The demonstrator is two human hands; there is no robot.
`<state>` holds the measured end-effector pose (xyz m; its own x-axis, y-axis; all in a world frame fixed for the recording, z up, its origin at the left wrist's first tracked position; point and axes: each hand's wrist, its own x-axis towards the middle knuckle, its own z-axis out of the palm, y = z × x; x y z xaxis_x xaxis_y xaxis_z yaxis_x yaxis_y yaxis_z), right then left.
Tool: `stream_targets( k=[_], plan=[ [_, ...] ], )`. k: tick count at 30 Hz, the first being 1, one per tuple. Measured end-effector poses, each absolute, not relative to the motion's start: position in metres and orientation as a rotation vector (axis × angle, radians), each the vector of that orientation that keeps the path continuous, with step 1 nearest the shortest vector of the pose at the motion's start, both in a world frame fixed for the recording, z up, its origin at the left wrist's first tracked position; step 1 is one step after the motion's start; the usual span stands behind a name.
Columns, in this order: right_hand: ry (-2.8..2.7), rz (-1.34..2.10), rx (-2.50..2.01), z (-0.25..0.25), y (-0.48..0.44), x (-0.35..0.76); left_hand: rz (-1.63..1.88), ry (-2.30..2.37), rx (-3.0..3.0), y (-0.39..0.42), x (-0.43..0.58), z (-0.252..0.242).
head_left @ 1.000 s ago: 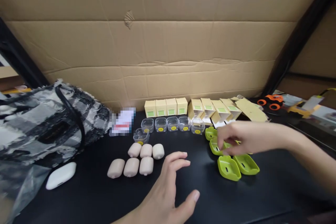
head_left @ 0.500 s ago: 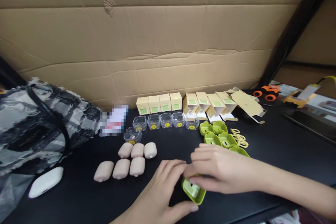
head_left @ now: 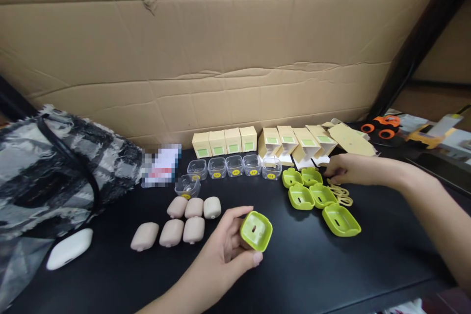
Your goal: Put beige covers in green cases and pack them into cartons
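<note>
My left hand [head_left: 235, 245] is closed around a small lime-green shell [head_left: 256, 231], a rounded cup with a slot in its floor, tilted so its hollow faces me. At the right, my right hand [head_left: 340, 169] is over the upper end of several cream looped cords [head_left: 342, 195]. Its fingers are drawn together and bent down; what is between the fingertips is hidden. Beside the cords several more green shells lie hollow side up, the nearest one [head_left: 341, 221] larger and set apart from the rest.
Pinkish and white rounded cases [head_left: 171, 232] lie left of centre. Clear cups with yellow stickers [head_left: 217, 168] stand before small closed boxes [head_left: 218, 144] and opened boxes [head_left: 305, 142]. A frayed checked bag [head_left: 69, 171] and a white mouse-like object [head_left: 69, 249] are at left; an orange-wheeled toy [head_left: 384, 127] at right.
My right hand has left the green shell and moved right and away from me to the cream cords. My left hand now holds the shell alone, raised and tilted.
</note>
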<state>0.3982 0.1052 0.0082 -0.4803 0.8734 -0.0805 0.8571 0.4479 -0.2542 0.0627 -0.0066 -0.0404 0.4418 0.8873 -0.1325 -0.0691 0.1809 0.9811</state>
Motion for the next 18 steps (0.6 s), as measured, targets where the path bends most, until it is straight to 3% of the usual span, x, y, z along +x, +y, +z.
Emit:
stream_targets(
  k=[18],
  plan=[
    [-2.591,0.251,-1.603,0.018,0.106,0.388,0.902,0.871,0.843,-0.007,0.068,-0.016]
  ],
)
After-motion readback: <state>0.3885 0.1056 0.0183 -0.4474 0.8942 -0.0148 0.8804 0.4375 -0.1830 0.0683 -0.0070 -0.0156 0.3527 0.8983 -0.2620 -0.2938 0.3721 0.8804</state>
